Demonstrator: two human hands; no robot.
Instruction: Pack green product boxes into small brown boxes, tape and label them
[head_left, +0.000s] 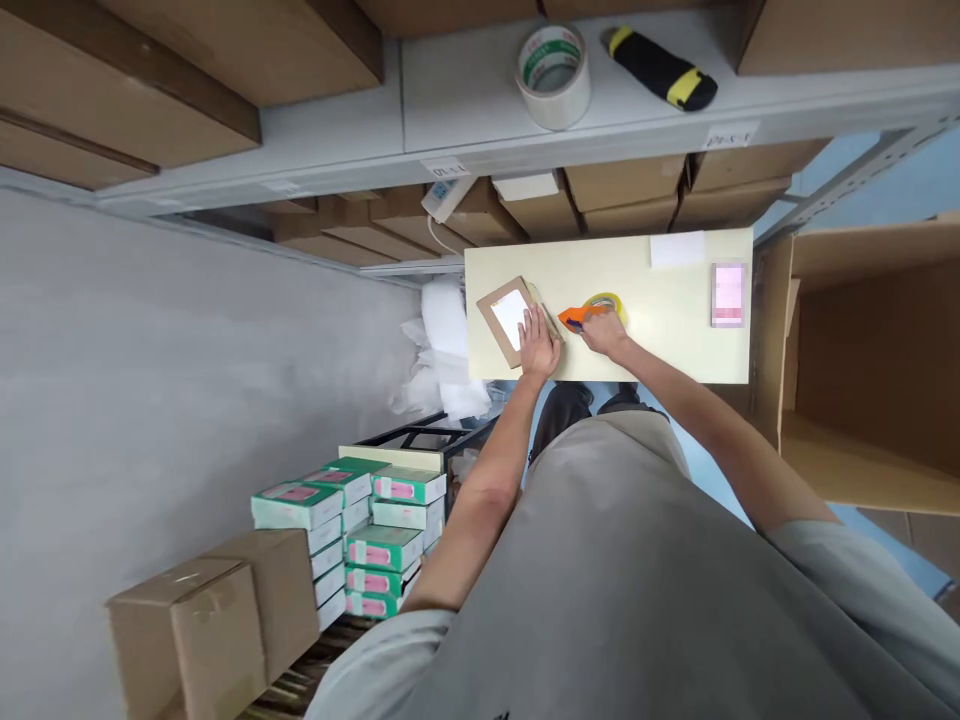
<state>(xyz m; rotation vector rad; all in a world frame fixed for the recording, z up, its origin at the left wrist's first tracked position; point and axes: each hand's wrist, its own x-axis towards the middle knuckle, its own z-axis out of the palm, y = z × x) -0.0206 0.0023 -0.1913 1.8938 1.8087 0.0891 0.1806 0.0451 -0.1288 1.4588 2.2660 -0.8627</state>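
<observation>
A small cardboard box (492, 317) with a white label (510, 318) lies at an angle on the left part of the pale table (675, 350). My left hand (538, 343) rests on the box's right side, fingers stretched out over the label's edge. To its right, my right hand (604, 332) is closed around an orange tape dispenser (574, 317) that carries a roll of yellowish tape (613, 302). The dispenser's tip points left toward the box, a short gap away. My fingers hide part of its handle.
A pink-screened phone (727, 295) and white paper (677, 250) lie on the table. The shelf above holds a tape roll (553, 95) and a black-yellow cutter (664, 70). Green-white boxes (382, 548) are stacked lower left; a big open carton (862, 480) stands at right.
</observation>
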